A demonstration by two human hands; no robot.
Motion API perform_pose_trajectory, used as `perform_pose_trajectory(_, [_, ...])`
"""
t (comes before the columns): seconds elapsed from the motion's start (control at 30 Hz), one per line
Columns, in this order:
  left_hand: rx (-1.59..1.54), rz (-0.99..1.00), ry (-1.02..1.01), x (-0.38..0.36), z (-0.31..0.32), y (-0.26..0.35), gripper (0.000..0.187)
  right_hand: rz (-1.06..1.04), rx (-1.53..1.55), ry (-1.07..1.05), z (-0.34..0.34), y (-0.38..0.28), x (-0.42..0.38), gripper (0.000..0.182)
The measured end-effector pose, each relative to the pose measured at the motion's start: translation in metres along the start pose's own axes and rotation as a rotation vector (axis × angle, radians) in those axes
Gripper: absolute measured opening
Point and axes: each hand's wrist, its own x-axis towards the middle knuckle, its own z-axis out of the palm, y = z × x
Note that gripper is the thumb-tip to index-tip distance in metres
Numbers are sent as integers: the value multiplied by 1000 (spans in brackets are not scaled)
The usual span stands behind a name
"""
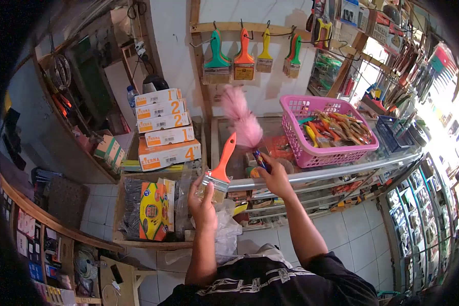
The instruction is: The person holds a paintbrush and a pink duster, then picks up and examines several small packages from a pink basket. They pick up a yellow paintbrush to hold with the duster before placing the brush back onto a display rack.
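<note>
My left hand [205, 204] grips a wide paintbrush [221, 166] by its metal ferrule and bristle end, with the orange handle pointing up. In my right hand [276, 176] is the dark handle of a pink feather duster [244, 120]. Its fluffy head rises over the glass counter [229, 145], close to the orange handle. Right of the duster, a pink plastic basket [324, 153] full of paintbrushes with wooden and coloured handles stands on the counter. The fingers of both hands are wrapped round what they hold.
Several white-and-orange boxes [169, 159] are stacked at the left. Below them a yellow-and-red box [155, 209] stands in a wooden tray. Paintbrushes [217, 61] hang from hooks on the wall rail. A blue basket [395, 133] sits at the counter's right end.
</note>
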Motion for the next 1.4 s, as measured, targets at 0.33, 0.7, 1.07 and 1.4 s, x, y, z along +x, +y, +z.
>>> perform_pose_trajectory(0.33, [-56, -152, 34, -10, -5, -9, 39, 100, -243, 205, 35, 28, 23, 43])
perform_pose_trajectory(0.7, [-87, -208, 40, -12, -6, -27, 41, 15, -357, 175, 33, 17, 15, 61])
perform_pose_trajectory(1.07, [-253, -212, -6, 11, 35, -21, 37, 58, -38, 135, 5, -8, 3, 55])
perform_pose_trajectory(1.4, [-286, -103, -199, 42, 92, -2, 38, 64, 364, -303, -31, -103, 28, 59])
